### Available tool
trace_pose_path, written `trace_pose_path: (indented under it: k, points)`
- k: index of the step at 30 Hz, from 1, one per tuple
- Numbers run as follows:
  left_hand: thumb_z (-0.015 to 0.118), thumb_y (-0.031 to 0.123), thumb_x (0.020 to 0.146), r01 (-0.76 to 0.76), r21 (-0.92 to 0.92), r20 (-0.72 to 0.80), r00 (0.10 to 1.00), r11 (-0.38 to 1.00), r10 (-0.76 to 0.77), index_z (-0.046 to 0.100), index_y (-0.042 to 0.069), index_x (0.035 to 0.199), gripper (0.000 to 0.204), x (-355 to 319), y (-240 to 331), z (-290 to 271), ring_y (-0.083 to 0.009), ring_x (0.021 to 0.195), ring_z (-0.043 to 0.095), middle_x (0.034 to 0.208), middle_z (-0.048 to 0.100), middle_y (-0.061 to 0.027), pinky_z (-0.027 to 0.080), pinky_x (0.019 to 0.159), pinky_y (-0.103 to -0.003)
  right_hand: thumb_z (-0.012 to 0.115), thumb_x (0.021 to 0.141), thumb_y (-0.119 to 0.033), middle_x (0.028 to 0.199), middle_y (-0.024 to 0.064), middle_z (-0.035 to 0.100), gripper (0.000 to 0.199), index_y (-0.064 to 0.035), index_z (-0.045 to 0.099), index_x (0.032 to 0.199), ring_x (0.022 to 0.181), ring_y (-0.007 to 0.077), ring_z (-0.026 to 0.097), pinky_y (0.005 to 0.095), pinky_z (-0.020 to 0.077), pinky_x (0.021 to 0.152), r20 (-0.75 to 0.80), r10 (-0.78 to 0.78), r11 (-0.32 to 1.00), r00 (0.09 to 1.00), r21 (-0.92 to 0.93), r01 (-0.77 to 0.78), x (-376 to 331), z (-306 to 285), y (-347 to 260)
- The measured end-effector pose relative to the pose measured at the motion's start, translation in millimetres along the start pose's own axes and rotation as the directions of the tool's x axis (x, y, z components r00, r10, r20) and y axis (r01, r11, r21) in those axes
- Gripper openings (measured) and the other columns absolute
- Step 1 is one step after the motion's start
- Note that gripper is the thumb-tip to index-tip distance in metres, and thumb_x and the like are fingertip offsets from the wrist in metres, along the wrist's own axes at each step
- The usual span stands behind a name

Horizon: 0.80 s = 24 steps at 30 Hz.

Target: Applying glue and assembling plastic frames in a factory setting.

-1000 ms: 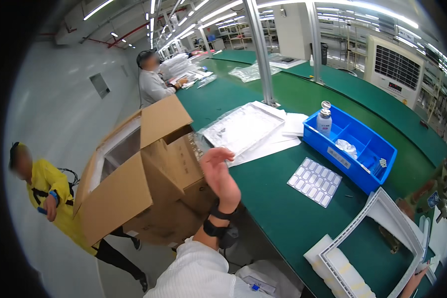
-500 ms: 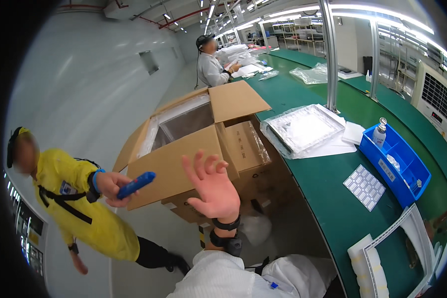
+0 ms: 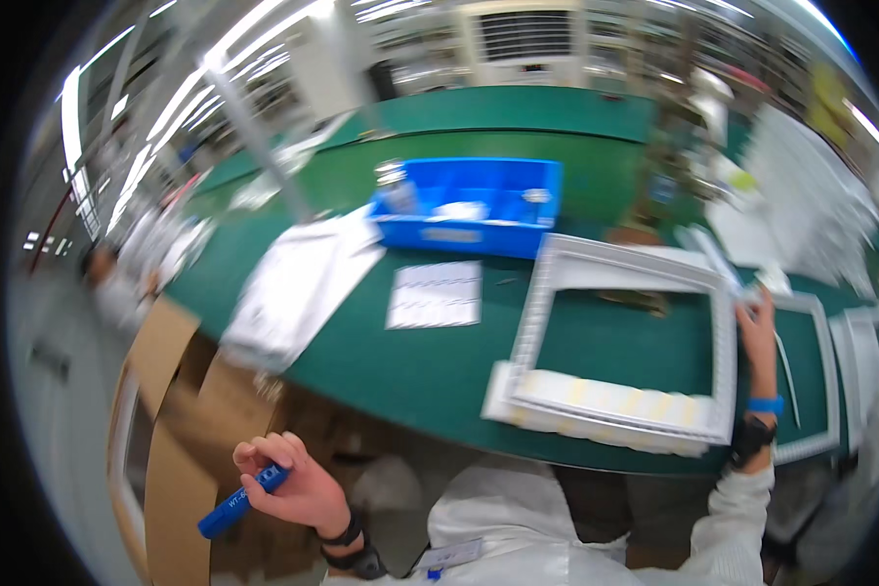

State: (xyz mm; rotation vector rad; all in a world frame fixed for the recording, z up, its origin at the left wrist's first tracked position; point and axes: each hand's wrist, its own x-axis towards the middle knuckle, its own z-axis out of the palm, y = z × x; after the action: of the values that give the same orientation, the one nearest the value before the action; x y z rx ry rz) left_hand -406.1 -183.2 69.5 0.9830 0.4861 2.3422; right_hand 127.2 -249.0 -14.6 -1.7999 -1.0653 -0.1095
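A blue marker pen [image 3: 239, 503] is gripped between the thumb and fingers of my left hand [image 3: 293, 483], over the floor left of the bench. On the bench, my right hand [image 3: 758, 327] is at the right side of a white rectangular frame [image 3: 725, 352], its fingers closed about the edge near the far corner; motion blurs the fingertips. The frame's near side lies over a white foam strip [image 3: 610, 398]. To the right of my right wrist is a second white frame [image 3: 822, 361].
On the green bench [image 3: 439, 376] stand a blue divided bin [image 3: 454, 237] with a bottle, a label sheet [image 3: 435, 295] and a bagged white stack [image 3: 293, 293]. An open cardboard box [image 3: 181, 488] is at lower left. A person [image 3: 117, 288] stands at far left; white bagged material [image 3: 811, 186] lies far right.
My view has swung right toward the bench. The blue marker pen has passed from the hand of a person in yellow into my left hand, which was open and raised.
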Motion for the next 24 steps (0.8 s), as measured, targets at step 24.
trace_pose_path:
  k: [24]
  points:
    - [0.052, 0.028, 0.099, 0.376, 0.852, 0.516, -0.722, 0.364, -0.462, 0.066, 0.001, 0.1, 0.03, -41.9, -164.7, 187.7, -0.0067, 0.05, 0.05, 0.072, 0.064, -0.0039, 0.042, 0.048, -0.021, 0.057, 0.094, -0.019, 0.093, 0.0151, 0.067, 0.034, -0.0048, 0.055, 0.124, 0.077, 0.0334, 0.067, 0.0376, 0.0526, 0.069, 0.79, 0.069, 0.997, 0.609, -0.039, -0.062, -66.6, -37.0, -184.0]
